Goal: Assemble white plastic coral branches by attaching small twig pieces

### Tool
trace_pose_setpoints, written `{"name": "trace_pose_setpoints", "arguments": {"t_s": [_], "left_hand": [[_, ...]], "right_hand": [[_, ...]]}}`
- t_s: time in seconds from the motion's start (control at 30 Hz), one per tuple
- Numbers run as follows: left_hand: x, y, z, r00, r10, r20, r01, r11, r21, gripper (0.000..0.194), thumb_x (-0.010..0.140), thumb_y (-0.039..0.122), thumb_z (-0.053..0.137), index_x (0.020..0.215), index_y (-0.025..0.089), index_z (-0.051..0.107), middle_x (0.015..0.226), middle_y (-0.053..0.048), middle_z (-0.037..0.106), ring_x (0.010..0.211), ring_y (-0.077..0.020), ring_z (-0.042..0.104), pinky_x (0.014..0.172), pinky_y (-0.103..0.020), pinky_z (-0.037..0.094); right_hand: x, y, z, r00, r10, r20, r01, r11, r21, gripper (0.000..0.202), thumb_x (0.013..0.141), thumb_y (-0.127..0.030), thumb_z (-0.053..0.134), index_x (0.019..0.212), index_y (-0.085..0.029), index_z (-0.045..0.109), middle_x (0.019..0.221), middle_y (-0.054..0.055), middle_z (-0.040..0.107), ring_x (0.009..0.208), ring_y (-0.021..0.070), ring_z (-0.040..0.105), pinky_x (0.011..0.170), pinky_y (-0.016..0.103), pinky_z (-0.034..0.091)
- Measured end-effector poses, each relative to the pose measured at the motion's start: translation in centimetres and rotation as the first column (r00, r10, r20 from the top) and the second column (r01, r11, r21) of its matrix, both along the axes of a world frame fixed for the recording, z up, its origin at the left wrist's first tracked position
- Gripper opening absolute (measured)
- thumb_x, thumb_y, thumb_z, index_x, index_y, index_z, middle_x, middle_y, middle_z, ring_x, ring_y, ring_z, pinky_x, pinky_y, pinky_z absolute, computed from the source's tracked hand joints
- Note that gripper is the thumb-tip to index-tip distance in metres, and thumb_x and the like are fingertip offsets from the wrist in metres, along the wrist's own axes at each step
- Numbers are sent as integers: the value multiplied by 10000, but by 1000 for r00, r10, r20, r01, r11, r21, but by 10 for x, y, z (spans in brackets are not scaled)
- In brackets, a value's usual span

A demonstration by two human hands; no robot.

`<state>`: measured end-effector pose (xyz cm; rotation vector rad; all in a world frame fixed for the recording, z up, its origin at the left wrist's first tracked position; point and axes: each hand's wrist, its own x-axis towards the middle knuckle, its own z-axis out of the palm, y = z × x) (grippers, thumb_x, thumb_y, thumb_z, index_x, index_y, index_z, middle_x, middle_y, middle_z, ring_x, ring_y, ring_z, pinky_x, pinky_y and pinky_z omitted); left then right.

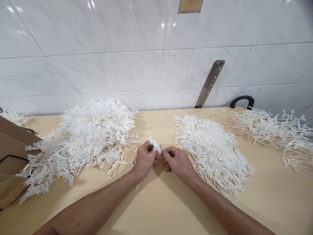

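Observation:
My left hand (146, 157) is closed on a small white branched sprig (155, 145), whose feathery tip stands out above the fingers. Thin white stems (127, 162) stick out to the left beside that hand. Almost touching it, my right hand (176, 160) is closed in a pinch near the sprig's lower right end; whatever sits between those fingertips is too small to make out. A large heap of white branched pieces (95, 130) lies left of my hands. To their right is a flatter pile of short white sprigs (215, 150).
Bare, looping white stems (271, 127) lie at the far right of the wooden table (156, 209), near a black curved handle (242, 98). A metal strip (210, 84) leans against the tiled wall (151, 68). At the left edge stand a brown box (13, 143) and a clear container (11, 191).

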<state>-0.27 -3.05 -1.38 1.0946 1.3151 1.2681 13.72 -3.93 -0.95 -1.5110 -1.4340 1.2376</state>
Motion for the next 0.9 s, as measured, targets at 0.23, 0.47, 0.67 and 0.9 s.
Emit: {"name": "trace_pose_setpoints", "arguments": {"t_s": [0.23,0.47,0.67,0.9], "left_hand": [[2,-2,1,995,-27,96,23,999,34,45,661,166,564,702,180,577,512,58,528,410,-75,450,395,-180,356],[1,0,2,985,-57,165,66,997,-51,53,628,157,589,669,172,559,519,44,517,458,-84,465,428,-183,354],[-5,8,8,990,93,104,-88,995,-47,96,664,162,592,638,188,503,486,55,507,408,-78,444,398,-186,343],[-7,8,9,980,-45,193,57,997,-60,182,692,279,687,683,180,534,485,59,502,387,-67,417,380,-190,325]], "right_hand": [[-3,-3,-1,999,19,37,-20,999,31,86,823,-276,511,787,-208,551,606,-30,635,439,147,637,456,243,505],[-12,-12,-9,957,-78,280,-63,885,461,75,844,-250,477,776,-224,460,690,13,594,563,163,578,531,286,463],[-18,-23,-11,951,51,304,-247,718,651,71,841,-163,450,801,-222,452,695,-7,528,582,135,518,535,254,443],[15,0,10,962,-170,214,35,853,522,42,837,-239,523,816,-210,501,938,76,681,587,135,601,547,275,491]]}}
